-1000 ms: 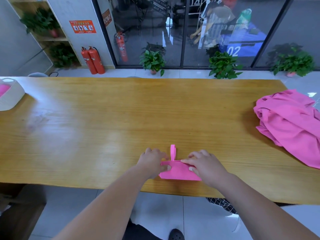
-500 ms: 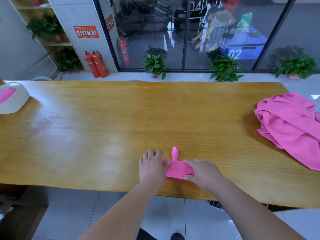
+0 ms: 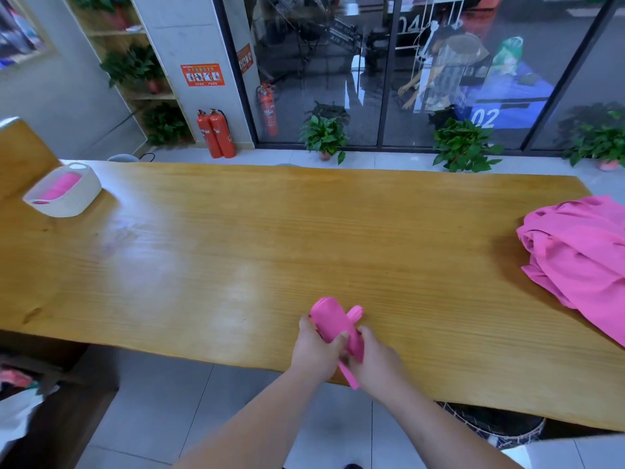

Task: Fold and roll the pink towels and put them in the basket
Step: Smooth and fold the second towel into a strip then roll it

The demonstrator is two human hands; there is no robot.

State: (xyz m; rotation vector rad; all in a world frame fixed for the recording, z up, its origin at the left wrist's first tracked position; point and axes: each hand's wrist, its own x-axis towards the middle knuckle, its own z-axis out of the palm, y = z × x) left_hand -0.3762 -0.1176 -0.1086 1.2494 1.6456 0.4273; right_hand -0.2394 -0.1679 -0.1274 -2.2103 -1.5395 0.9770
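Roll [image 3: 333, 321] now aloft; towel [image 3: 62, 186] in basket [image 3: 72, 203]

Interior of a commercial or office-type premises. A long wooden table [image 3: 304, 231] stands on a pale tiled floor [image 3: 372, 160] before a dark-framed glass wall [image 3: 372, 96]. Two red fire extinguishers [image 3: 216, 133] stand at the foot of a grey pillar [image 3: 189, 35] bearing an orange safety notice [image 3: 203, 75]. Potted plants [image 3: 324, 135] line the glass. Beyond it, the numerals "02" [image 3: 485, 117] and "04" [image 3: 409, 23] mark numbered bays. An open shelf unit [image 3: 135, 93] holds further plants.
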